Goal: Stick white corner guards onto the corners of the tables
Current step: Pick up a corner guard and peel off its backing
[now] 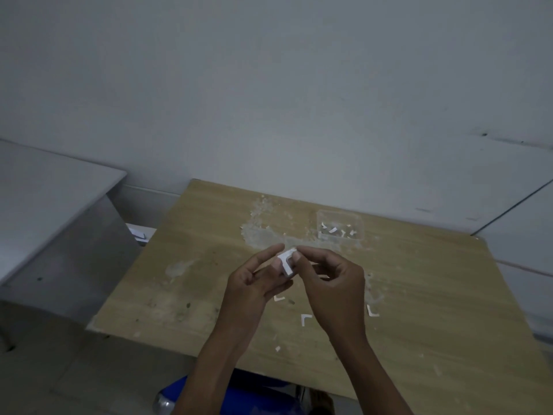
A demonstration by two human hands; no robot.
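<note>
Sitting against the wall, the wooden table (179, 280) is filling the lower frame, its top showing pale scuffed patches around 12 o'clock from the hands; a grey table (45, 187) is standing at 9 o'clock, apart from it. Both hands are hovering over the wooden top near centre. Left hand (254, 283) is gripping the white corner guard (286, 262) between thumb and fingers, other fingers loosely curled. Right hand (332, 280) is pinching the guard's upper end with its fingertips, remaining fingers curled under. Guard is being held up off the table, between the two hands. Clear plastic container (341, 227) is sitting at 1 o'clock from the hands, holding small white pieces. Three white L-shaped strips (305, 319) are lying flat on the top at 6 o'clock, under and beside the wrists
</note>
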